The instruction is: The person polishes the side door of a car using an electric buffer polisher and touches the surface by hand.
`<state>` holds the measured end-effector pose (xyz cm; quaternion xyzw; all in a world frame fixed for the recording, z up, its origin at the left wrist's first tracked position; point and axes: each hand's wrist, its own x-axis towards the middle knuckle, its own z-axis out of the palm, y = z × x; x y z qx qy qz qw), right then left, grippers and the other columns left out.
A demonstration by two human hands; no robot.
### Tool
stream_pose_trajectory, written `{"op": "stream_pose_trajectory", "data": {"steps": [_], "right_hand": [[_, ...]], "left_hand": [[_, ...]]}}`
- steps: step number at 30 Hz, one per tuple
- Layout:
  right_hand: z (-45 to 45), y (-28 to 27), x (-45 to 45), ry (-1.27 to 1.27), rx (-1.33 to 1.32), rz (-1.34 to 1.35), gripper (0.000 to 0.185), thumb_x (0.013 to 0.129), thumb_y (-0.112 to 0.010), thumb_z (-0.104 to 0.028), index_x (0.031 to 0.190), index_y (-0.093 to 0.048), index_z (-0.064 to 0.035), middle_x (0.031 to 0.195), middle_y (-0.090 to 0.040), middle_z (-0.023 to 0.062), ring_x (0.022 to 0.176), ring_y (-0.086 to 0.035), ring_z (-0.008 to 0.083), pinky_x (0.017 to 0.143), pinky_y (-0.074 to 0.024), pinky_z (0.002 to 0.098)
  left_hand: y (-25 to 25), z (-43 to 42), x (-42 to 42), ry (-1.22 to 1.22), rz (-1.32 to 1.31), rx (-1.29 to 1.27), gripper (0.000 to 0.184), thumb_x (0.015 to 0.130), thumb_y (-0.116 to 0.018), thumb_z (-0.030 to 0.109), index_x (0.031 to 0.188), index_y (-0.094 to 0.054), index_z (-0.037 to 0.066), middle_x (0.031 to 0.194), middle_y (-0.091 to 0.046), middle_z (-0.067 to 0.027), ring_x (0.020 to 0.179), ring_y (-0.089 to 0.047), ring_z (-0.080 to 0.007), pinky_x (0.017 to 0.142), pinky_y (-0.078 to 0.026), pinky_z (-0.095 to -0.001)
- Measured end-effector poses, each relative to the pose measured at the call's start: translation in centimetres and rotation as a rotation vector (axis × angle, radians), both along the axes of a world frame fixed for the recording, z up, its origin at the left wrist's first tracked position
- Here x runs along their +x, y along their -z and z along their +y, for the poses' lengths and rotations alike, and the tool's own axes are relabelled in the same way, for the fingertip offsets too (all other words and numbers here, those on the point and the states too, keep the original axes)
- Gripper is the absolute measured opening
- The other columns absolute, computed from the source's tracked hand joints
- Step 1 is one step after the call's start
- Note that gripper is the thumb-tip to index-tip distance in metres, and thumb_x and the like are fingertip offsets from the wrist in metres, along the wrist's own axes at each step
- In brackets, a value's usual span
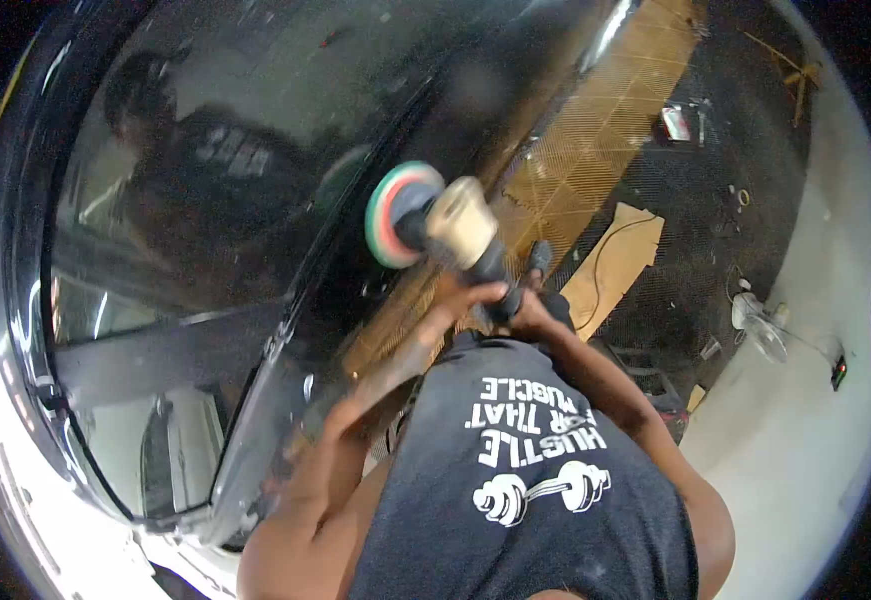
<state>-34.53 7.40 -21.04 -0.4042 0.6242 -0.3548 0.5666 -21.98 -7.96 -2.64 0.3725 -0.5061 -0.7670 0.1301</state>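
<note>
A car polisher (465, 222) with a cream head and a dark handle is in the middle of the view. Its round pad (385, 215), green at the rim with a red ring, is tilted toward the glossy black car door (425, 130); whether the two touch is hard to tell. My right hand (532, 314) is wrapped round the rear of the handle. Just below the polisher's head, my left hand (467, 297) grips the underside, its fingers partly blurred and hidden.
The car's dark window (225, 200) mirrors a person. Brown cardboard (595, 120) lines the floor beside the car, with another cardboard piece (620, 255) and a cable over it. A small box (675, 124) and a clear plastic item (758, 325) lie farther right, by a white wall (785, 440).
</note>
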Motion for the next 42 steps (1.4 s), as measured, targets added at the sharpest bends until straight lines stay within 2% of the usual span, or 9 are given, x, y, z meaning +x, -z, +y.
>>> {"op": "stream_pose_trajectory", "data": {"steps": [10, 14, 18, 22, 24, 27, 33, 36, 42], "right_hand": [[-1.9, -7.4, 1.3, 0.025, -0.096, -0.049, 0.039, 0.068, -0.079, -0.013, 0.103, -0.062, -0.006, 0.089, -0.066, 0.0037, 0.078, -0.062, 0.015, 0.07, -0.0501, 0.0337], [0.0, -7.6, 4.5, -0.048, -0.116, 0.071, 0.031, 0.07, -0.076, -0.015, 0.097, -0.068, -0.0041, 0.084, -0.071, 0.0111, 0.077, -0.069, 0.0243, 0.072, -0.0529, 0.0371], [1.7, 2.1, 5.9, -0.147, -0.196, 0.091, 0.029, 0.064, -0.076, -0.012, 0.091, -0.069, -0.0028, 0.083, -0.071, 0.0157, 0.081, -0.07, 0.0292, 0.071, -0.0522, 0.0382], [0.5, -8.5, 2.7, -0.13, 0.0, 0.105, 0.034, 0.064, -0.081, -0.023, 0.09, -0.07, -0.004, 0.079, -0.071, 0.0107, 0.074, -0.069, 0.0269, 0.071, -0.0528, 0.0397], [-0.5, -10.9, 0.8, 0.173, 0.02, -0.311, 0.043, 0.065, -0.084, -0.023, 0.1, -0.066, -0.0054, 0.092, -0.069, 0.0078, 0.085, -0.066, 0.0217, 0.077, -0.053, 0.0368], [-2.9, -15.4, -1.7, 0.193, 0.223, 0.196, 0.045, 0.066, -0.083, -0.013, 0.106, -0.063, -0.0039, 0.1, -0.068, 0.0075, 0.089, -0.064, 0.0176, 0.08, -0.0528, 0.0345], [-1.4, -9.5, -2.8, 0.126, -0.079, 0.098, 0.045, 0.069, -0.081, -0.018, 0.108, -0.063, -0.0034, 0.1, -0.068, 0.0086, 0.089, -0.066, 0.019, 0.078, -0.0532, 0.0357], [-1.9, -17.8, 0.5, -0.014, 0.007, 0.324, 0.047, 0.068, -0.083, -0.021, 0.107, -0.063, -0.0028, 0.098, -0.069, 0.0118, 0.089, -0.067, 0.0212, 0.077, -0.0532, 0.0357], [-2.0, -7.6, 4.5, -0.344, -0.19, 0.276, 0.047, 0.076, -0.069, -0.026, 0.114, -0.062, 0.0009, 0.097, -0.069, 0.0204, 0.086, -0.068, 0.0352, 0.077, -0.054, 0.0414]], "left_hand": [[0.7, -1.2, 1.4, 0.08, 0.066, -0.181, 0.083, 0.06, -0.089, 0.028, 0.13, -0.052, 0.003, 0.127, -0.06, -0.0121, 0.119, -0.055, -0.0253, 0.106, -0.04, -0.039], [-1.9, 3.6, 9.2, 0.0, 0.109, -0.061, 0.073, 0.074, -0.081, 0.007, 0.136, -0.043, 0.006, 0.129, -0.054, -0.0079, 0.122, -0.051, -0.0203, 0.108, -0.038, -0.0377], [-2.7, 6.0, 10.8, -0.133, 0.269, -0.08, 0.063, 0.076, -0.08, 0.004, 0.13, -0.049, 0.005, 0.122, -0.056, -0.0067, 0.115, -0.054, -0.0181, 0.103, -0.041, -0.0329], [-0.8, 4.6, 7.4, -0.067, 0.178, 0.034, 0.064, 0.075, -0.083, 0.011, 0.13, -0.051, 0.003, 0.118, -0.06, -0.0066, 0.11, -0.058, -0.0195, 0.099, -0.045, -0.0345], [-1.0, 1.3, 3.7, 0.024, 0.093, -0.063, 0.075, 0.067, -0.089, 0.019, 0.13, -0.052, 0.004, 0.127, -0.059, -0.0089, 0.118, -0.056, -0.0223, 0.105, -0.043, -0.0389], [-2.5, -2.7, -2.6, 0.058, 0.104, -0.149, 0.089, 0.058, -0.092, 0.029, 0.132, -0.05, 0.003, 0.127, -0.058, -0.0129, 0.119, -0.055, -0.0275, 0.107, -0.04, -0.0419], [-3.3, -2.0, -1.8, 0.01, 0.149, -0.154, 0.078, 0.057, -0.088, 0.019, 0.126, -0.056, 0.003, 0.12, -0.063, -0.0104, 0.114, -0.058, -0.0227, 0.104, -0.042, -0.0377], [-2.3, 0.4, 3.7, 0.052, 0.216, -0.117, 0.073, 0.066, -0.086, 0.015, 0.13, -0.053, 0.004, 0.126, -0.06, -0.0101, 0.122, -0.052, -0.0227, 0.108, -0.037, -0.039], [-5.2, 5.1, 13.2, -0.12, 0.414, 0.049, 0.08, 0.076, -0.077, -0.004, 0.142, -0.032, 0.008, 0.14, -0.041, -0.0076, 0.135, -0.037, -0.0199, 0.116, -0.027, -0.0366]]}}
